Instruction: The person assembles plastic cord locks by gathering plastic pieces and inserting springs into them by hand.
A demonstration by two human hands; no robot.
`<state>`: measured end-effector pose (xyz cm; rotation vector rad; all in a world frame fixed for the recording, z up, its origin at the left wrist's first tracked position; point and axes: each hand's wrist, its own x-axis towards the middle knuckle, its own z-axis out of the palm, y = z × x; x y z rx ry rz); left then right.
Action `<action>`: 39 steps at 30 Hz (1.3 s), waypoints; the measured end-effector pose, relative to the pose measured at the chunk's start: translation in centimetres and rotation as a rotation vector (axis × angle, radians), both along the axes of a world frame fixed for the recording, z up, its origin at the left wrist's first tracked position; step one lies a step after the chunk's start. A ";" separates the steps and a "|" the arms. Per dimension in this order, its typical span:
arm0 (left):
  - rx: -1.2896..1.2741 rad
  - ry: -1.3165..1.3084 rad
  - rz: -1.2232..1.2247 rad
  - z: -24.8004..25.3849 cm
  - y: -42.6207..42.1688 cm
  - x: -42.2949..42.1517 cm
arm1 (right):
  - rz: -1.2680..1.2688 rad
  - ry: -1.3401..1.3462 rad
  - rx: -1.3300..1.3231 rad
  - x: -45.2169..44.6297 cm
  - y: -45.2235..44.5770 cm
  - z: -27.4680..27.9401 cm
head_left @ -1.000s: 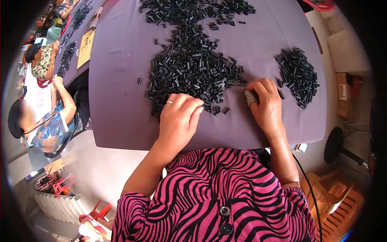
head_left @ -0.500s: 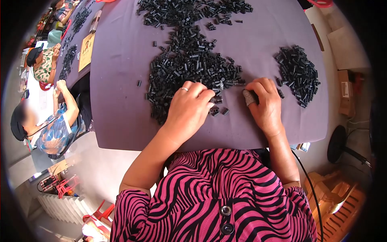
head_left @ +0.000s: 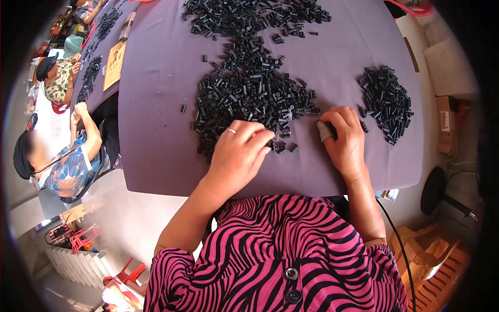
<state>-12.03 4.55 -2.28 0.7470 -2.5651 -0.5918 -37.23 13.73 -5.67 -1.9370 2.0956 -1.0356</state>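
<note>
My left hand (head_left: pixel 239 153), with a ring on one finger, is over the near edge of a large pile of small black cylindrical parts (head_left: pixel 249 96). Its thumb and fingers are bent close together; whatever is at the tips is too small to make out. To the right, my right hand (head_left: pixel 345 140) rests on the cloth with curled fingers, a grey finger cover (head_left: pixel 326 131) on one digit. What those fingers hold is hidden. A small metal spring (head_left: pixel 312 111) lies just left of the right hand. Several loose black parts (head_left: pixel 282 148) lie between both hands.
A smaller heap of black parts (head_left: pixel 385 101) sits at the right of the cloth-covered table (head_left: pixel 156 166). A yellow printed card (head_left: pixel 114 65) lies at the left edge. Other people (head_left: pixel 78 161) sit at the left. A wooden chair (head_left: pixel 426 255) stands at lower right.
My left hand has shifted back and slightly left, away from the loose parts, uncovering more of the pile's edge. My right hand stays nearly in place. The view has shifted a little.
</note>
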 end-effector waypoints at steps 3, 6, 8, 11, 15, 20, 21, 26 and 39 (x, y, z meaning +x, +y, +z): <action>0.013 -0.051 -0.029 -0.4 0.6 0.5 | 0.003 -0.001 -0.001 0.0 0.1 0.0; 0.037 -0.022 -0.023 -0.7 0.8 1.2 | 0.001 -0.011 -0.005 0.0 0.0 0.0; 0.046 0.042 0.016 -0.3 0.4 1.2 | -0.003 -0.009 -0.002 0.0 0.1 0.0; -0.024 0.097 0.069 0.3 -1.0 0.1 | 0.000 0.004 -0.009 0.0 -0.1 -0.1; -0.090 0.085 0.002 0.8 -2.3 -3.3 | 0.003 -0.002 -0.030 -0.1 0.0 -0.3; -0.087 -0.018 0.006 -0.8 -2.7 -4.1 | 0.005 -0.026 -0.030 -0.2 0.1 -0.1; -0.064 -0.041 0.011 -0.9 -2.5 -3.5 | 0.006 -0.030 -0.028 -0.2 0.1 -0.1; -0.067 -0.078 0.038 -0.6 -1.6 -1.1 | 0.004 -0.025 -0.010 -0.1 0.0 -0.2; -0.115 -0.001 -0.119 -0.6 -3.0 -5.9 | 0.004 -0.042 -0.024 -0.2 0.0 0.0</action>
